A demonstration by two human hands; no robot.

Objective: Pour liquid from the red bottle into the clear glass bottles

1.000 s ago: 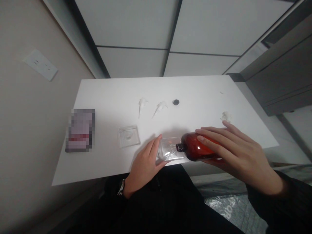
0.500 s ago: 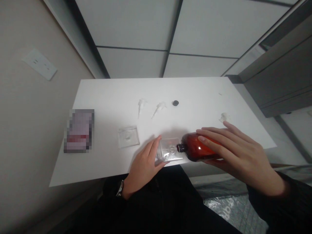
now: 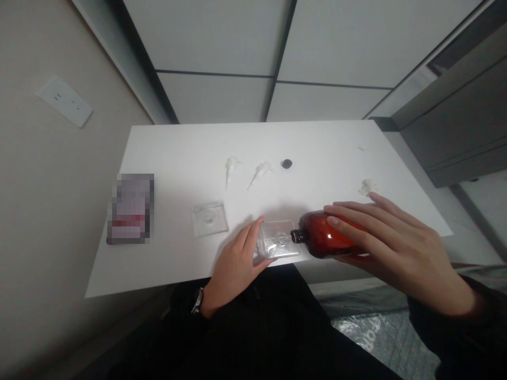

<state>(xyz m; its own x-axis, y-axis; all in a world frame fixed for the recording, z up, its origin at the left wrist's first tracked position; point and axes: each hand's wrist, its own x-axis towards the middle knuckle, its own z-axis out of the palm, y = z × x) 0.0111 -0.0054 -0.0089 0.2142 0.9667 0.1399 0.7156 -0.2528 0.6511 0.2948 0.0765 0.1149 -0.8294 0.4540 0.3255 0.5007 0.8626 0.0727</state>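
My right hand (image 3: 390, 245) is closed around an amber bottle (image 3: 322, 235), tipped on its side with its uncapped neck pointing left. The mouth of the bottle is over the right part of a clear square container (image 3: 279, 238), near its round opening; whether they touch I cannot tell. My left hand (image 3: 240, 258) grips the container's left side between thumb and fingers, close to the table's front edge. A second clear square container (image 3: 209, 219) with a round opening stands to the left. Whether liquid is flowing is too unclear to see.
On the white table (image 3: 166, 153) lie two translucent pump heads (image 3: 230, 168), a dark round cap (image 3: 287, 164) and a small crumpled whitish piece (image 3: 367, 186) beyond my right hand. A blurred-out phone-shaped object (image 3: 130, 208) lies at the left edge. White panels stand behind.
The amber bottle and my right hand have shifted slightly right in view, and the whole scene has moved a little with the camera. Both hands keep their hold.
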